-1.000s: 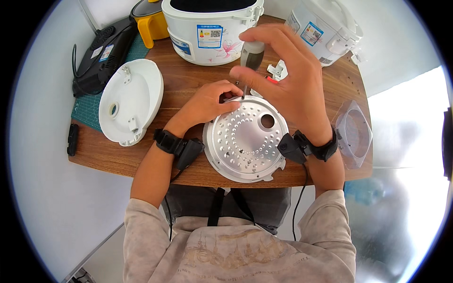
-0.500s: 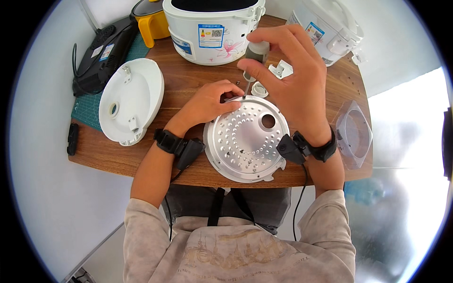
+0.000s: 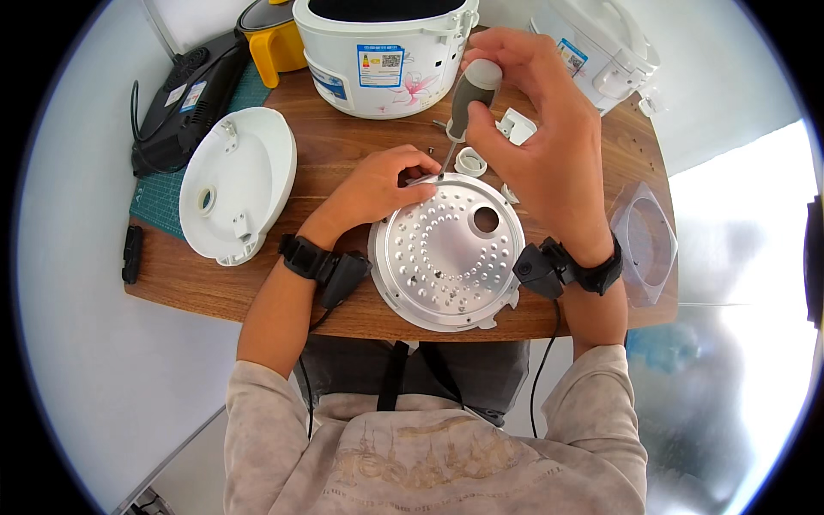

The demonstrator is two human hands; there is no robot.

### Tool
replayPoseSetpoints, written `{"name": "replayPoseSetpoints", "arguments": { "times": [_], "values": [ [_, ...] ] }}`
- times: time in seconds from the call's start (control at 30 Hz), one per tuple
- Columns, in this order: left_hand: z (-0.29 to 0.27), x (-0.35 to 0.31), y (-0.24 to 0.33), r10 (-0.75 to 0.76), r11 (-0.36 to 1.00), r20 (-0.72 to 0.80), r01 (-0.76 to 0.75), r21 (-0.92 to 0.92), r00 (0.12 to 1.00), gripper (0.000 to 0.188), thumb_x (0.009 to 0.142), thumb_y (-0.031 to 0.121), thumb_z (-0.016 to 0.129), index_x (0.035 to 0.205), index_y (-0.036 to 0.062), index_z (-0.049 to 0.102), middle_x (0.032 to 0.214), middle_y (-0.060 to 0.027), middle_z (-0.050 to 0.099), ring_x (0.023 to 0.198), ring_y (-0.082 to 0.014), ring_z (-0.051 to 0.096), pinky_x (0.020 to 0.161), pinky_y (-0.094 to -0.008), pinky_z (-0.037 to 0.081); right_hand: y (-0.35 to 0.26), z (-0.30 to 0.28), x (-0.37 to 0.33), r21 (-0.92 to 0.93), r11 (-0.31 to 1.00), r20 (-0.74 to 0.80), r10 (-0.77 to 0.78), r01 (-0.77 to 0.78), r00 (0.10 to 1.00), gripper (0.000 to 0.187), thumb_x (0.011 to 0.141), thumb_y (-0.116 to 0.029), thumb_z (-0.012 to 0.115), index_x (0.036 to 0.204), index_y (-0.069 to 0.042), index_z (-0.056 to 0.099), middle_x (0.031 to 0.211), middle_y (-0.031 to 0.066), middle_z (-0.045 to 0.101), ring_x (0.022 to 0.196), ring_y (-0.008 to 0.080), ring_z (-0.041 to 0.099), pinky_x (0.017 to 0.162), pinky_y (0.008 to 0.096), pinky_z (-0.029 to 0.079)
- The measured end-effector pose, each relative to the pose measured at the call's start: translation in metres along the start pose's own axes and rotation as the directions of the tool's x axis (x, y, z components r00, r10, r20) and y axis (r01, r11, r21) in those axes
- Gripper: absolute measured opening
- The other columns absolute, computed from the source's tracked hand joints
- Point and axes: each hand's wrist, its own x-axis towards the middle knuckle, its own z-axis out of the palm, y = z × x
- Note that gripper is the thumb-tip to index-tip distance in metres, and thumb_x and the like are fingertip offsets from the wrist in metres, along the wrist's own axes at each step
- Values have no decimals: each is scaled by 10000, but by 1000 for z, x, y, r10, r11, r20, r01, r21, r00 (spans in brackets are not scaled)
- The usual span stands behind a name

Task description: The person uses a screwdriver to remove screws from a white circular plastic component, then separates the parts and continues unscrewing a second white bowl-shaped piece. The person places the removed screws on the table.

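Note:
A round, dimpled aluminium plate point(image 3: 451, 249) with one large hole lies near the table's front edge. My left hand point(image 3: 374, 189) is closed on its far rim, thumb on top and fingers bent at the edge; what else they may pinch is hidden. In my right hand point(image 3: 556, 150) is a screwdriver point(image 3: 468, 101) with a grey handle and pale end cap, held between thumb and fingers. It leans slightly, its tip on a dark spot at the plate's far rim, beside my left fingertips. A white plastic ring point(image 3: 470, 162) lies just beyond the rim.
A white lid point(image 3: 239, 184) stands on the left by a green cutting mat point(image 3: 159, 202). Behind are a rice cooker body point(image 3: 378, 77), a yellow-handled pot point(image 3: 276, 53) and another cooker point(image 3: 601, 60). A clear plastic piece point(image 3: 644, 245) lies far right, a white bracket point(image 3: 517, 126) nearer.
My right thumb and fingers have shifted on the screwdriver handle, and more of the handle shows. The screwdriver leans a little more to the right at its top. My left hand stays put.

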Motion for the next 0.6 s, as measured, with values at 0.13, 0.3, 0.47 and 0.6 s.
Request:
{"name": "replayPoseSetpoints", "arguments": {
  "times": [0.13, 0.3, 0.47, 0.6],
  "values": [
    [1, 0, -2, 31, 999, -14, -31, 11, 999, 328, 890, 250, 736, 1130, 31, 693, 1032, -102, 677, 939, -225, 642, 846, -348, 520, -1, 0, 0, -25, 998, 35, -51, 52, 998, 359, 776, -45, 785, 1118, -81, 682, 956, 88, 636, 812, 274, 649, 747, 351, 528],
    [0, 0, 2, 22, 1000, -14, -22, 21, 1000, 319, 887, 246, 736, 1128, 40, 696, 1027, -98, 677, 934, -222, 642, 842, -345, 521, 6, -2, 0, -101, 988, 30, -118, 120, 993, 360, 788, -46, 765, 1134, -91, 672, 988, 100, 661, 799, 268, 653, 696, 338, 535],
    [1, 0, -1, 27, 1000, -16, -27, 1, 1000, 314, 885, 244, 735, 1129, 50, 698, 1018, -92, 679, 928, -220, 646, 839, -346, 521, -3, -2, -2, 0, 1000, 85, 15, -15, 996, 341, 791, -36, 757, 1117, -97, 679, 1000, 97, 665, 723, 265, 652, 648, 329, 534],
    [1, 0, 2, 5, 1000, -24, -5, 2, 1000, 314, 883, 245, 736, 1128, 51, 698, 1011, -94, 678, 929, -218, 648, 837, -347, 521, -3, 0, -2, -8, 999, 97, -36, 37, 995, 323, 794, -46, 757, 1103, -98, 678, 986, 93, 667, 709, 259, 652, 652, 332, 538]
  ]
}}
